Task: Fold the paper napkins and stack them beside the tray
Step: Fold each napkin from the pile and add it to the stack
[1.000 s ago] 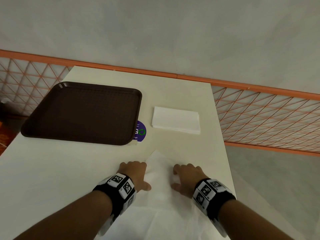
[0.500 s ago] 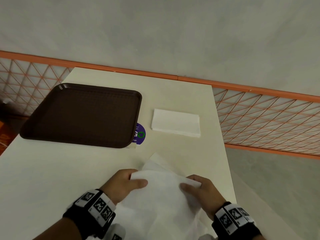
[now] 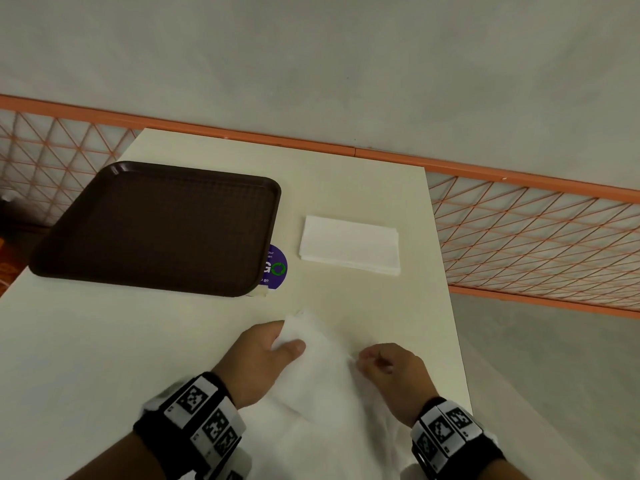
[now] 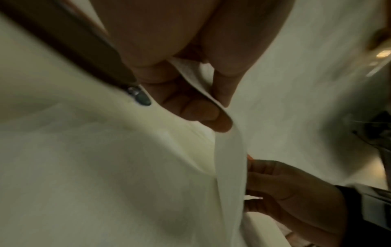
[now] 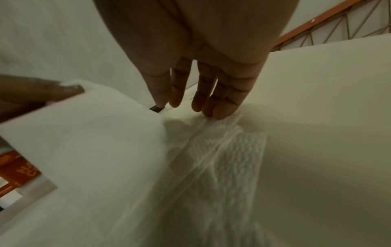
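Two hands are working the same white napkin [image 3: 322, 386] at the near edge of the table [image 3: 104, 341]; I am seeing my left hand [image 3: 258, 362] pinching a raised fold of it, thumb lying on top and fingers curled underneath, which the left wrist view is confirming; my right hand [image 3: 394, 375] is sitting at the napkin's right side with fingers reaching down toward the paper; in the right wrist view those fingers [image 5: 220, 107] are looking nearly straight, tips touching an embossed edge lying flat on the table, and I cannot tell whether they are gripping anything; the loose sheet is draping back toward me between both wrists; farther off, a stack of folded napkins [image 3: 349, 245] is lying flat just beside the brown tray [image 3: 156, 226], on its right, not touching it; a purple round sticker [image 3: 277, 268] is showing between them, partly tucked under the tray's corner.
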The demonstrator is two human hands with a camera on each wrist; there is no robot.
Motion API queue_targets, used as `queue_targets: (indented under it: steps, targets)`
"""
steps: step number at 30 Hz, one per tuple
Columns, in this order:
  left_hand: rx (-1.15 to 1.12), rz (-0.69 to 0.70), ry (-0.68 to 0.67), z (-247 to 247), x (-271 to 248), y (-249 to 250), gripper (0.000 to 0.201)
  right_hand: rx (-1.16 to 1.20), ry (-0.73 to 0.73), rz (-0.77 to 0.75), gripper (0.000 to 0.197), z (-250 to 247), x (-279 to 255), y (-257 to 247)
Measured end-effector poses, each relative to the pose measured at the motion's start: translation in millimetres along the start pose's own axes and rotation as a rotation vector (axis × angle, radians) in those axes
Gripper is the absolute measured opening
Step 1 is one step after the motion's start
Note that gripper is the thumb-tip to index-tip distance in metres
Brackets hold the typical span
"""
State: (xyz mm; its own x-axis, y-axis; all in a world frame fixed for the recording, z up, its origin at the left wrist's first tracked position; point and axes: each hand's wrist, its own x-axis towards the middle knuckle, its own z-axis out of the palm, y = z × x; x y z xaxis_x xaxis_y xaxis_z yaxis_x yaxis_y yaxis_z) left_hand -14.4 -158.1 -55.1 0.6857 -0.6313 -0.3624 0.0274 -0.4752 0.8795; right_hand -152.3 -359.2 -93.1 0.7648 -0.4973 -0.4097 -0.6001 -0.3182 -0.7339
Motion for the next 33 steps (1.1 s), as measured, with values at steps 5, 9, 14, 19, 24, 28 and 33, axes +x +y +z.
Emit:
queue_targets:
  steps: [5, 9, 14, 19, 24, 28, 33]
  targets:
    - [-0.01, 0.151, -0.182, -1.5, 4.6, 50.3, 0.02, 0.121, -0.051, -0.027, 0.045, -10.3, -0.3, -2.2]
    - [-0.199, 0.152, -0.288, -3.5, 17.7, 74.5, 0.021, 0.429, -0.153, -0.004, 0.07, -17.1, 3.7, -6.9]
    - [-0.227, 0.127, -0.006, -6.9, 50.4, 70.3, 0.014, 1.009, -0.299, 0.167, 0.029, -32.9, 9.6, -20.8]
    - [-0.179, 0.065, 0.12, -11.7, 83.9, 58.4, 0.014, 0.975, -0.149, 0.215, 0.014, -51.1, 38.4, -33.8]
    - [0.029, 0.024, 0.205, -19.2, 130.4, 48.4, 0.026, 0.786, 0.041, 0.168, 0.01, -65.5, 82.5, -43.8]
    - [0.252, 0.015, 0.296, -20.3, 169.9, 51.7, 0.034, 0.654, 0.143, 0.119, 0.005, -74.7, 115.7, -57.4]
    - [0.419, -0.041, 0.408, -17.0, 206.8, 60.0, 0.047, 0.613, 0.239, 0.172, 0.006, -73.1, 145.5, -53.1]
